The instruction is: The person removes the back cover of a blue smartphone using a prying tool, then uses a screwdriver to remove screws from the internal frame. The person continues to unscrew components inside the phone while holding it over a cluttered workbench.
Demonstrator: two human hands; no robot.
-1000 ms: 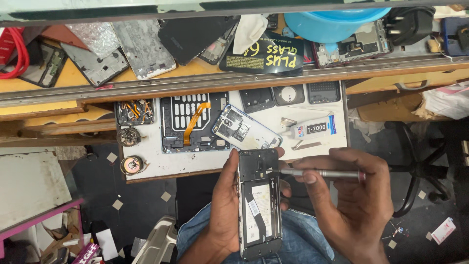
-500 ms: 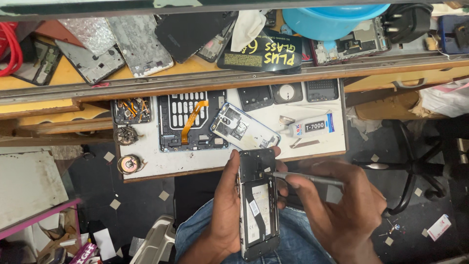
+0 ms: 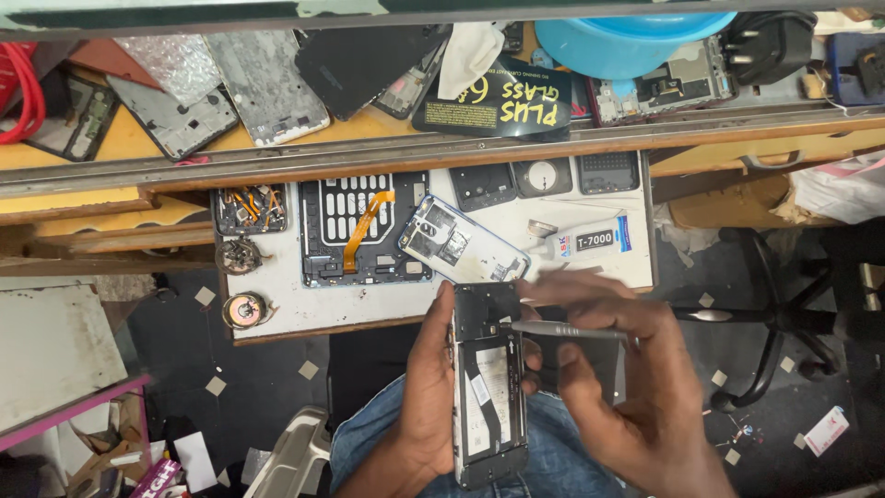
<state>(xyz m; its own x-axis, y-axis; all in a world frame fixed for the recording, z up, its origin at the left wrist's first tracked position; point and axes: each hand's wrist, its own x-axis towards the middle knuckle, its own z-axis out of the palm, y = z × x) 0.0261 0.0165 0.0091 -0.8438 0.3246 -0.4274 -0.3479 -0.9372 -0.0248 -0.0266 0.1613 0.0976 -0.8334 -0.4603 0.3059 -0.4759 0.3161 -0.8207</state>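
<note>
Wooden counter [image 3: 111,157], long, running across the top of the view, strewn with phone back covers and frames; a blue bowl [image 3: 627,37] at its far right beside a black plug adapter [image 3: 774,41]; a red cable [image 3: 23,92] at its far left. White work tray [image 3: 295,309], rectangular, jutting out below the counter edge, carrying: a black tablet frame [image 3: 364,231] with an orange flex cable [image 3: 367,226] laid over it; a silver phone frame [image 3: 461,244] lying tilted just right of that frame; three small black covers [image 3: 544,175] in a row along the tray's far edge; a glue tube [image 3: 590,244] with a white label on its side; a round copper coil [image 3: 245,310] at the tray's near left corner. Black office chair base [image 3: 774,323] on the floor to the right. Opened phone [image 3: 489,383], back removed, board and battery exposed, held upright over the person's blue-jeaned lap, just below the tray's near edge. Left hand [image 3: 424,397], fingers wrapped around the phone's left side, thumb along its edge, gripping it. Right hand [image 3: 636,387], fingers pinching a slim grey screwdriver [image 3: 567,330] held nearly level, its tip touching the upper part of the phone's inner board near the top edge
</note>
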